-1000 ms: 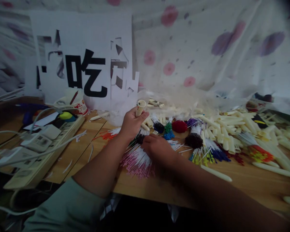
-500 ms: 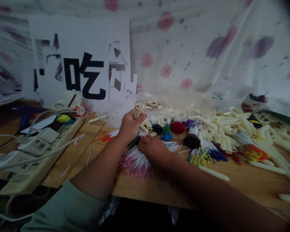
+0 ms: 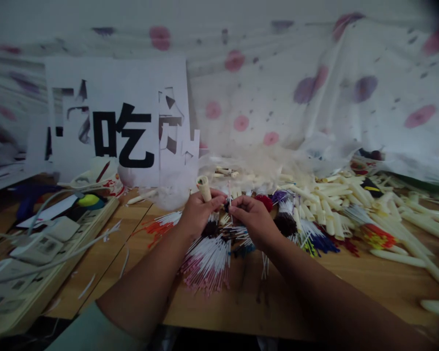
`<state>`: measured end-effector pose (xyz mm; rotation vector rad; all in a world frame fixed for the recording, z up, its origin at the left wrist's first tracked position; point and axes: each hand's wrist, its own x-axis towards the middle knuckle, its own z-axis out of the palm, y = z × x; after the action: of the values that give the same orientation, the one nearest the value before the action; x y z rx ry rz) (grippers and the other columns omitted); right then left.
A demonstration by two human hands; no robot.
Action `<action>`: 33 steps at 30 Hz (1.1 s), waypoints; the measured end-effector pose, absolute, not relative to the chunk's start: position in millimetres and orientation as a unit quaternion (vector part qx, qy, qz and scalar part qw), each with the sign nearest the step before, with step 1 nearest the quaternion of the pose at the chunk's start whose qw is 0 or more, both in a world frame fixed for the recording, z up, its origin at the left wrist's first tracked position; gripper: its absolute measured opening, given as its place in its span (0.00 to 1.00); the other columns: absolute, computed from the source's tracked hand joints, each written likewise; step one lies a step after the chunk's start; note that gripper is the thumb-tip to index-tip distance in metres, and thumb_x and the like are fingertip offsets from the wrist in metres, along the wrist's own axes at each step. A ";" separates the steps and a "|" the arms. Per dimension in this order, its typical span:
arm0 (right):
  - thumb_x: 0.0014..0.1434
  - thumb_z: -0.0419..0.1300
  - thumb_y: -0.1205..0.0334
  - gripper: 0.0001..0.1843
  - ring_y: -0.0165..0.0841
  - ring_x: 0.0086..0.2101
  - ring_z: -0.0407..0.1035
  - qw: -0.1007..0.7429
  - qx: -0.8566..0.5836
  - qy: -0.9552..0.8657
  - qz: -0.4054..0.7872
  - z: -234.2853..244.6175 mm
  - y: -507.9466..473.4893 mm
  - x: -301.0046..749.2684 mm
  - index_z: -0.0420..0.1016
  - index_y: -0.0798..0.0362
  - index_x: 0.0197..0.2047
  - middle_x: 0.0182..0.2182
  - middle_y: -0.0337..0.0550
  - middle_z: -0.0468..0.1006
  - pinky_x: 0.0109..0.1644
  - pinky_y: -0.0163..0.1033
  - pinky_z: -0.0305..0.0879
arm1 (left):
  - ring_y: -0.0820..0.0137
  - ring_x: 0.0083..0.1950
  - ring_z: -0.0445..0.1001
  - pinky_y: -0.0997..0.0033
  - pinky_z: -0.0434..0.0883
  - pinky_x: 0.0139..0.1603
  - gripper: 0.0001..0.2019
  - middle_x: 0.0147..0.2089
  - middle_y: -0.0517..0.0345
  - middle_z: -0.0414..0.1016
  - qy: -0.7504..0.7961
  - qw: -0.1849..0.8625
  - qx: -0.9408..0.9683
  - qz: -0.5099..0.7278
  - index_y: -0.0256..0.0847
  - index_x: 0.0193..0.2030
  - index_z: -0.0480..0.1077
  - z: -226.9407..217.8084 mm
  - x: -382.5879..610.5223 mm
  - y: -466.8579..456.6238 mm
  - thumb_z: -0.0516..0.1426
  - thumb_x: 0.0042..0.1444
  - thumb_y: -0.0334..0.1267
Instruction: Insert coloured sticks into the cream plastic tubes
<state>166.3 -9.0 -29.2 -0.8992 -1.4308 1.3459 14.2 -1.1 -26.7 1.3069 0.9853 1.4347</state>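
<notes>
My left hand point(image 3: 199, 212) is closed round a cream hollow tube point(image 3: 204, 188), held upright with its open end up. Opposite it, my right hand point(image 3: 254, 217) pinches a thin white stick point(image 3: 229, 189) with a pinkish upper end. Its fingertips are close to those of my left hand; whether they touch is unclear. Just below the hands, a fanned bundle of pink-tipped white sticks point(image 3: 207, 261) lies on the table. Orange-tipped sticks point(image 3: 159, 226) lie to its left. Dark and blue-tipped bundles behind the hands are partly hidden.
Many cream tubes point(image 3: 332, 200) are heaped at right, near blue-tipped sticks point(image 3: 322, 236) and a red-and-yellow-tipped bundle point(image 3: 376, 234). A power strip point(image 3: 64, 258) with plugs and cables runs along the left. White boards with cut-out characters point(image 3: 131, 73) stand behind on the wooden table point(image 3: 131, 287).
My right hand has lifted from the pink-tipped bundle with one stick and come up beside my left hand. My left hand still holds the tube. The camera view has tilted up.
</notes>
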 end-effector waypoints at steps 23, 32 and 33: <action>0.53 0.60 0.62 0.06 0.27 0.33 0.70 0.521 -0.279 -0.681 0.433 -11.2 -3.7 191.4 0.78 0.48 0.35 0.30 0.38 0.75 0.41 0.39 0.67 | 0.77 0.26 0.63 0.75 0.58 0.28 0.09 0.26 0.60 0.69 0.319 0.614 0.543 0.477 0.37 0.30 0.70 -25.1 23.2 -17.4 0.61 0.50 0.42; 0.50 0.63 0.55 0.10 0.24 0.25 0.67 0.458 -0.184 -0.689 0.530 -8.5 -3.8 195.6 0.71 0.52 0.30 0.27 0.35 0.70 0.30 0.34 0.66 | 0.74 0.25 0.65 0.74 0.59 0.28 0.12 0.24 0.59 0.70 0.304 0.616 0.604 0.404 0.37 0.31 0.72 -26.4 21.1 -18.7 0.61 0.50 0.46; 0.51 0.63 0.56 0.10 0.24 0.26 0.67 0.462 -0.193 -0.696 0.514 -5.1 -4.9 197.9 0.69 0.53 0.30 0.26 0.35 0.70 0.30 0.33 0.66 | 0.73 0.26 0.66 0.73 0.61 0.29 0.12 0.25 0.59 0.70 0.325 0.573 0.626 0.417 0.37 0.32 0.72 -25.1 21.6 -17.9 0.60 0.51 0.46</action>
<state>197.9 -4.9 -5.1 -0.4745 -1.7124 1.2645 21.6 -17.9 -25.1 1.4671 0.7627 0.9769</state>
